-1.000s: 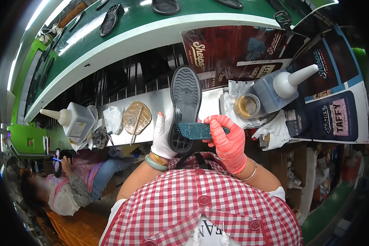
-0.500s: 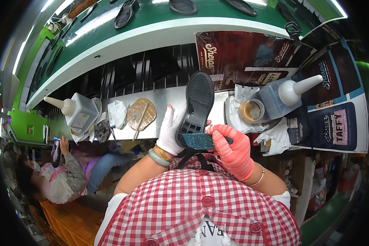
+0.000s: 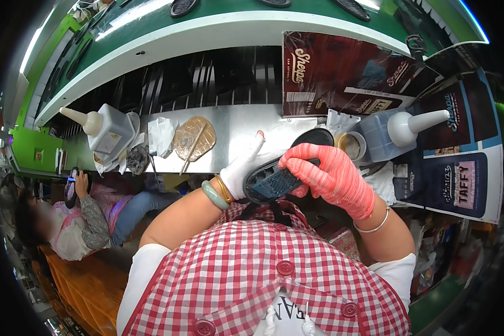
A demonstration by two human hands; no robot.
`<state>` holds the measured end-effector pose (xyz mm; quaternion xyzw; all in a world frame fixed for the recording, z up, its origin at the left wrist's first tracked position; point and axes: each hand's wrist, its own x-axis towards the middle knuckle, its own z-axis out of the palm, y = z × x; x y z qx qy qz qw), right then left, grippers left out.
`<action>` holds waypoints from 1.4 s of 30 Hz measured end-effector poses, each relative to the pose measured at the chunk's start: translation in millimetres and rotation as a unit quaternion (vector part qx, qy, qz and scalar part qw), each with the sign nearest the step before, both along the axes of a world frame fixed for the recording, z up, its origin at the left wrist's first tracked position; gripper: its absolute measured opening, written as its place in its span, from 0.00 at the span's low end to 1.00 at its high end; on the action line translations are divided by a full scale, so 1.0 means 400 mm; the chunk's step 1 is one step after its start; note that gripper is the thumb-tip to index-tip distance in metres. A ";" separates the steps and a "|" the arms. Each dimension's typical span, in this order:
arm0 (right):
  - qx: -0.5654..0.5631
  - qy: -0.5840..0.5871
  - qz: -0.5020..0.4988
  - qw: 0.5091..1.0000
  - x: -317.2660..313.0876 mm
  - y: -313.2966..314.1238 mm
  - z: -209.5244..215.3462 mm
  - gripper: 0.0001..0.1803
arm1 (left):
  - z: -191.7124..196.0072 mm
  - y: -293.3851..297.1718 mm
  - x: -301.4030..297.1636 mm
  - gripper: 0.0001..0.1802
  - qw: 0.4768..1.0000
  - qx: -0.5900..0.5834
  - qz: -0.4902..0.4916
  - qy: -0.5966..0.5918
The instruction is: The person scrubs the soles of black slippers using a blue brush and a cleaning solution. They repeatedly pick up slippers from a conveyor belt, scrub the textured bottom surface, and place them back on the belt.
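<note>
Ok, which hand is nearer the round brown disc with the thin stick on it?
Left: the white-gloved left hand is right of the brown disc; the coral-gloved right hand is farther right, at the black shoe sole.

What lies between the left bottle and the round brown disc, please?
In the head view, a crumpled white sheet lies between the bottle and the disc; a dark lump lies lower.
</note>
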<state>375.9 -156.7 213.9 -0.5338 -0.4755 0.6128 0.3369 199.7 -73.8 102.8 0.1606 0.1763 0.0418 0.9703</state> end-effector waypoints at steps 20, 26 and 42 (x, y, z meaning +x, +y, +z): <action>-0.050 -0.042 0.053 0.996 0.011 0.031 0.014 0.13 | -0.019 0.055 -0.027 0.58 0.984 0.073 -0.162 0.006; -0.061 -0.026 0.002 0.998 0.082 -0.014 -0.029 0.12 | -0.032 0.068 -0.038 0.61 0.980 0.085 -0.178 0.006; 0.064 -0.095 -0.482 0.868 0.301 -0.146 -0.311 0.13 | -0.131 0.042 -0.167 0.39 0.965 -0.058 0.238 0.094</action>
